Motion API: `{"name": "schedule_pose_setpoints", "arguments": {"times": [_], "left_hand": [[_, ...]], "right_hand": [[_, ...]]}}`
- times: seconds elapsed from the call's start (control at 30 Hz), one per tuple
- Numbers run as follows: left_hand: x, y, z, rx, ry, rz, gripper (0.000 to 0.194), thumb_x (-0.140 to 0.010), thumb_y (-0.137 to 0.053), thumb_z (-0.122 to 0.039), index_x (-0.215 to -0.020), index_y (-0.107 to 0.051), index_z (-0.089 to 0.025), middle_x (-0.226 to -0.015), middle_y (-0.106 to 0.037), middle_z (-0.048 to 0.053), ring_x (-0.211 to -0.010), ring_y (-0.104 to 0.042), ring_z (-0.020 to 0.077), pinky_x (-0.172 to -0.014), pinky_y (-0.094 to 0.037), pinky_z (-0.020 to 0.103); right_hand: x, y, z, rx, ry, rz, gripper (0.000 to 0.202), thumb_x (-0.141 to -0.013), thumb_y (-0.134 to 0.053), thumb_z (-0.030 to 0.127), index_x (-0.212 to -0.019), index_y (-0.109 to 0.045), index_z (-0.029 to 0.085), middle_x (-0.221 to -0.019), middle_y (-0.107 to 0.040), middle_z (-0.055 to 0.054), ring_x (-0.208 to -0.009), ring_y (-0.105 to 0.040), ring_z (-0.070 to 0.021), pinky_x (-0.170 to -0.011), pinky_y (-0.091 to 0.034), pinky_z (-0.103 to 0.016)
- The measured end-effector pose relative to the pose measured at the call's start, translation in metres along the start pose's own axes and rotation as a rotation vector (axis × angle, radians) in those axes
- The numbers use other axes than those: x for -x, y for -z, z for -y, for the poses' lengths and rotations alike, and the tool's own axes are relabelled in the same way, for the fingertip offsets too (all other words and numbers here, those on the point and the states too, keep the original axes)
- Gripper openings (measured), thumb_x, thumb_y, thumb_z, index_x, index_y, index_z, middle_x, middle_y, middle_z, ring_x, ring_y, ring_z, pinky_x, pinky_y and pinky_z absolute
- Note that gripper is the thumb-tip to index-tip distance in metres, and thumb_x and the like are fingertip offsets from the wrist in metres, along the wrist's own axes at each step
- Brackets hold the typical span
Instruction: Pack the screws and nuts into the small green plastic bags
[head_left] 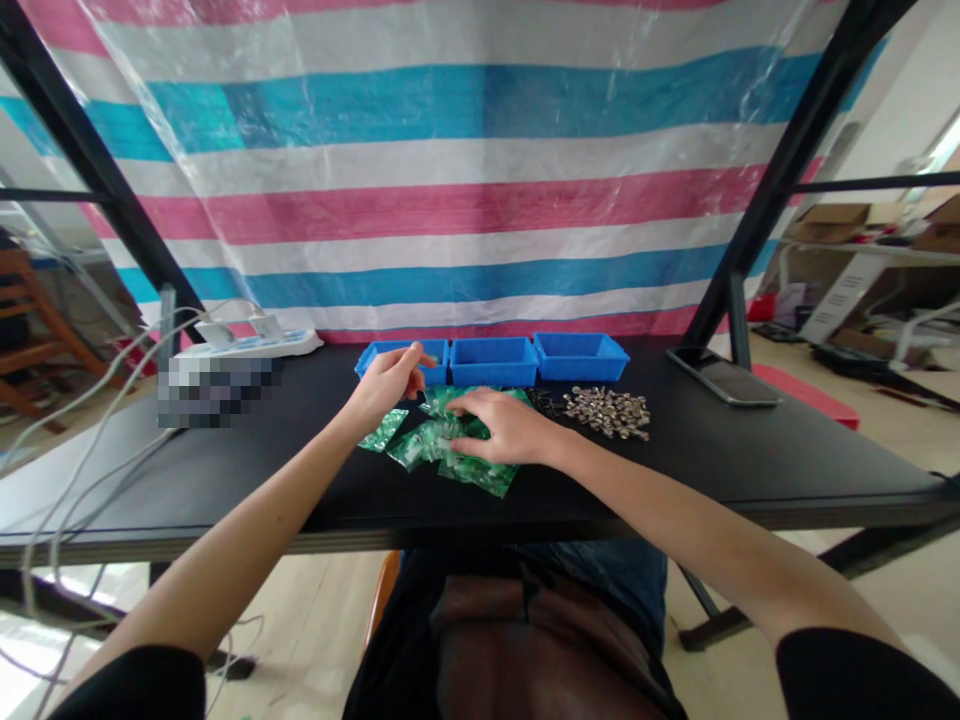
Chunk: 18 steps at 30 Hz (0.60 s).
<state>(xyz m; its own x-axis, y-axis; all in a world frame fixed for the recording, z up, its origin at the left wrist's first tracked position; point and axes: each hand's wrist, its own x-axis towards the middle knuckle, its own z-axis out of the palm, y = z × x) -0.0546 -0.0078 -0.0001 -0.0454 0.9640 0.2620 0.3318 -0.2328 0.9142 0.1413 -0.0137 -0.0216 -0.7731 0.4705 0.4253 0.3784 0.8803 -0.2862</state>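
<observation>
Several green plastic packets lie in a loose pile on the black table. My right hand is over the right part of the pile, thumb and fingers apart around some packets; whether it grips one is hard to see. At the front edge of the left blue bin is my left hand, its fingers curled and their tips partly hidden. A middle blue bin and a right blue bin stand beside it in a row. Small metal parts are heaped right of the packets, with thin dark pieces between.
A phone lies at the table's right, near the black frame post. On the left are a white power strip with plugs and cables, and a pixelated object. A striped plastic sheet hangs behind the table.
</observation>
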Motion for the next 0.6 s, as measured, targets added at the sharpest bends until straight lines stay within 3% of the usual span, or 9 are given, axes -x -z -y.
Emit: {"name": "schedule_pose_setpoints", "arguments": {"times": [0.17,0.27,0.47,0.6], "left_hand": [[0.0016,0.0003,-0.0024,-0.117,-0.110,-0.015,0.036,-0.083,-0.042,-0.043,-0.079,-0.062,-0.013,-0.054,-0.053,-0.001,-0.043,-0.046,0.0075,-0.043,-0.033,0.020],[0.0019,0.0010,-0.0022,-0.215,-0.176,0.005,0.032,-0.083,-0.042,-0.040,-0.078,-0.061,-0.014,-0.055,-0.053,-0.001,-0.045,-0.048,0.0086,-0.046,-0.036,0.020],[0.0027,-0.0007,0.0006,-0.373,-0.247,0.031,0.029,-0.083,-0.041,-0.037,-0.078,-0.060,-0.015,-0.058,-0.058,0.000,-0.049,-0.052,0.0100,-0.048,-0.038,0.021],[0.0037,-0.0012,0.0010,-0.418,-0.257,0.041,0.027,-0.082,-0.042,-0.036,-0.079,-0.060,-0.016,-0.059,-0.059,-0.001,-0.051,-0.053,0.0108,-0.050,-0.038,0.022]], "right_hand": [[-0.0021,-0.0055,0.0016,0.082,0.054,0.016,0.012,-0.081,-0.059,0.025,-0.080,-0.060,0.013,-0.086,-0.059,-0.008,-0.085,-0.053,-0.0183,-0.082,-0.042,-0.032],[-0.0019,-0.0045,0.0031,0.105,0.002,0.015,0.007,-0.079,-0.059,0.019,-0.079,-0.059,0.013,-0.083,-0.058,-0.007,-0.083,-0.052,-0.0183,-0.080,-0.041,-0.032],[-0.0007,-0.0047,0.0036,0.126,-0.057,0.046,0.012,-0.078,-0.058,0.024,-0.079,-0.058,0.012,-0.083,-0.057,-0.008,-0.084,-0.051,-0.0187,-0.080,-0.041,-0.032],[-0.0008,-0.0073,-0.0004,0.152,-0.030,0.072,0.003,-0.073,-0.053,0.013,-0.072,-0.056,0.014,-0.080,-0.056,-0.007,-0.080,-0.050,-0.0180,-0.077,-0.040,-0.030]]}}
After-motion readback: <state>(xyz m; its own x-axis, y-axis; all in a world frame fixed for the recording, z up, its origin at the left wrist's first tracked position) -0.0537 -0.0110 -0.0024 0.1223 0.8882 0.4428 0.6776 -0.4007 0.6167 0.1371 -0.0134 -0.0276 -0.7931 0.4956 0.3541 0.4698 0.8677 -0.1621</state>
